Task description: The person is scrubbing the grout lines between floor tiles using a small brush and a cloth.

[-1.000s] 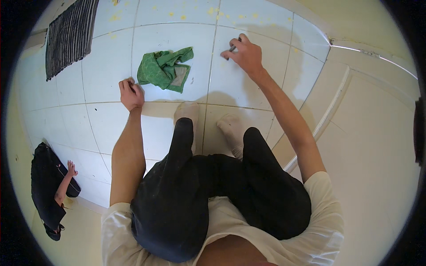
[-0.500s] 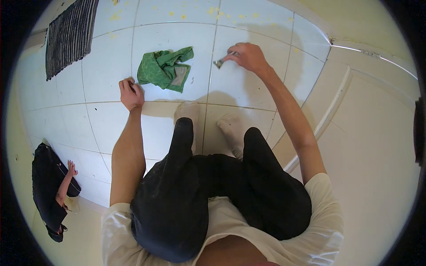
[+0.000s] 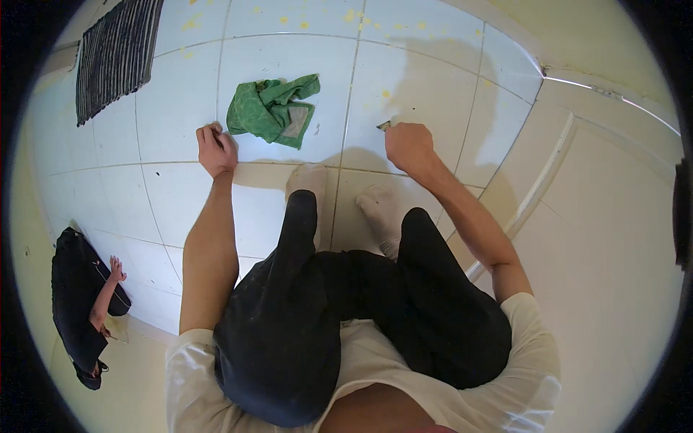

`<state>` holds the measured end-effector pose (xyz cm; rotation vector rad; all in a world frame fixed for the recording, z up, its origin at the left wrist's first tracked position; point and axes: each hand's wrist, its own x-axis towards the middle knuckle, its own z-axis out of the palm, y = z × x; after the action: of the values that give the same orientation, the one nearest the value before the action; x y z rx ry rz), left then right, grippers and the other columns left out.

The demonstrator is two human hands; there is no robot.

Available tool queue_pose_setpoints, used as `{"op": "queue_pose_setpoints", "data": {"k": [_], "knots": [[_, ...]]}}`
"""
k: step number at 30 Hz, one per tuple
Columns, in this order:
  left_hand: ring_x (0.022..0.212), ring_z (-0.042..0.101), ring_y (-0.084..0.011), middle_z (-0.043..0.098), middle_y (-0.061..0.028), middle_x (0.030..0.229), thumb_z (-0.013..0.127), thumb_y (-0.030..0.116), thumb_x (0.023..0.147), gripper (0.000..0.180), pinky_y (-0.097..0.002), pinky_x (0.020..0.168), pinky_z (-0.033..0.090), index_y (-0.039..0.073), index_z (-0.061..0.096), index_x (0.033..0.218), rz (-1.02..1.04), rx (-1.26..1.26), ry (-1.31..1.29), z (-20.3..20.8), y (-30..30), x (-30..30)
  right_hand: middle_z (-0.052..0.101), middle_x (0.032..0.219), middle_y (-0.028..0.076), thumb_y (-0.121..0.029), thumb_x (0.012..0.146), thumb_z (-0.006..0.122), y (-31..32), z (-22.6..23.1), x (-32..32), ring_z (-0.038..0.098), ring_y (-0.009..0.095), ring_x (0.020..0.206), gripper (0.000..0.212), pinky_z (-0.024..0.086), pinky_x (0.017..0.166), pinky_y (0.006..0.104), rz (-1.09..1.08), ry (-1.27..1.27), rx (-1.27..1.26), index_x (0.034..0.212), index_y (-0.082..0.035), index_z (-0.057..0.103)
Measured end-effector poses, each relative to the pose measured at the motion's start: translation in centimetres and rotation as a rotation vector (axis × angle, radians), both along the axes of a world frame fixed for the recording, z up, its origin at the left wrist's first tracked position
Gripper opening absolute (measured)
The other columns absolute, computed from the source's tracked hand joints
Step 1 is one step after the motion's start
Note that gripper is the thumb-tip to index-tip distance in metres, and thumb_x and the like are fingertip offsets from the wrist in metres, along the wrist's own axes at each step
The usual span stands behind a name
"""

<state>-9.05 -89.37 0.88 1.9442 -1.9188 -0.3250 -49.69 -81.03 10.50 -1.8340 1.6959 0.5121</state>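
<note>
My right hand (image 3: 410, 146) is closed round a small metal tool (image 3: 384, 125) with a flat, flared end, held close above or against the white tiles. Most of the tool is hidden inside the fist. A small yellow spot (image 3: 386, 94) lies on the floor just beyond it. On the other side, my left hand (image 3: 215, 151) rests on the tiles with its fingers curled in; what it holds, if anything, I cannot make out. Right beside it lies a crumpled green cloth (image 3: 263, 115) with a grey patch.
More yellow spots (image 3: 351, 16) are scattered over the far tiles. A dark striped mat (image 3: 119, 58) lies at the far left. Another person in black (image 3: 76, 296) is at the left edge. A white door (image 3: 599, 238) stands on my right. My feet (image 3: 379, 209) are between my hands.
My right hand has moved nearer to me and slightly right with the metal tool, uncovering a yellow spot. My left hand and the cloth stay in place.
</note>
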Motion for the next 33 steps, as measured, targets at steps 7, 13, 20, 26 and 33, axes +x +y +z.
{"op": "queue_pose_setpoints", "data": {"k": [7,13,20,26,33], "knots": [[0.09,0.062,-0.0308,0.055,-0.0092,0.105,0.05,0.014,0.091,0.013,-0.0424,0.076,0.053,0.008,0.056,0.1,0.008,0.016,-0.004,0.0,0.1,-0.1,0.072,0.078,0.017,-0.034,0.092,0.064,-1.8,-1.7,-0.2,0.072,0.035,0.076,0.033,0.056,0.066,0.0491,-0.039,-0.068,-0.115,0.081,-0.004,0.074],[0.09,0.062,-0.0314,0.055,-0.0094,0.104,0.05,0.014,0.092,0.012,-0.0427,0.076,0.052,0.008,0.056,0.1,0.0,0.002,0.003,-0.1,0.0,-0.2,0.072,0.077,0.016,-0.031,0.088,0.069,-2.9,-2.0,0.2,0.071,0.035,0.074,0.028,0.056,0.065,0.0485,-0.099,-0.103,-0.169,0.082,-0.004,0.074],[0.093,0.062,-0.0326,0.055,-0.0102,0.105,0.05,0.015,0.091,0.013,-0.0436,0.077,0.052,0.007,0.055,0.101,-0.003,0.004,0.007,0.2,0.0,-0.3,0.072,0.08,0.016,-0.03,0.086,0.07,-3.1,-0.9,0.6,0.072,0.035,0.076,0.026,0.056,0.066,0.0479,-0.078,-0.097,-0.138,0.082,-0.004,0.074],[0.094,0.062,-0.0327,0.055,-0.0099,0.106,0.05,0.015,0.091,0.014,-0.0441,0.078,0.053,0.008,0.055,0.101,-0.002,0.016,-0.004,0.0,0.0,0.0,0.073,0.084,0.017,-0.033,0.086,0.071,-3.6,-0.5,0.5,0.072,0.034,0.083,0.029,0.056,0.069,0.0477,-0.126,-0.081,-0.095,0.086,-0.004,0.074],[0.092,0.063,-0.0316,0.055,-0.0092,0.105,0.05,0.014,0.09,0.013,-0.0435,0.077,0.052,0.008,0.056,0.1,0.01,0.012,0.004,0.0,0.0,-0.2,0.073,0.091,0.018,-0.042,0.085,0.072,-5.2,0.3,-0.6,0.072,0.034,0.088,0.039,0.056,0.073,0.0473,-0.209,-0.041,-0.004,0.093,-0.004,0.074]]}}
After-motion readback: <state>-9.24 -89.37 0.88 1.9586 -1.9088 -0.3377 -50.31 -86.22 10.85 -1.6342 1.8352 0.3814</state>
